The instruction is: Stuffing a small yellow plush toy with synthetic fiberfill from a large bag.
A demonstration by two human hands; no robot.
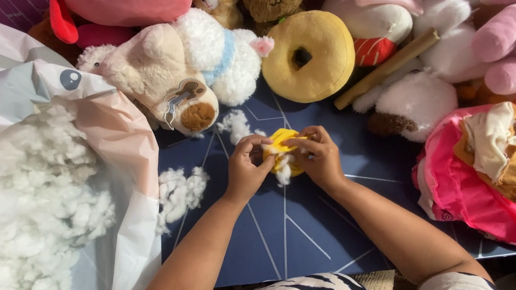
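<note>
At the middle of the bench (321, 235), the left hand (244, 169) and right hand (320, 156) pinch a small yellow toy skin (281, 143) between them, stuffing (284, 174) poking from its underside. Loose stuffing (18, 220) fills the bag (119, 136) at the left edge, within easy reach; plush toys (164, 71) crowd the far edge.

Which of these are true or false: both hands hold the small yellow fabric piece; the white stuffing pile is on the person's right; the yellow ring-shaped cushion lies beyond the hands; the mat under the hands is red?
1. Both the left hand and right hand hold the yellow fabric piece. True.
2. The white stuffing pile is on the person's right. False: it lies on the left, on a plastic bag.
3. The yellow ring-shaped cushion lies beyond the hands. True.
4. The mat is red. False: it is dark blue with pale lines.
</note>
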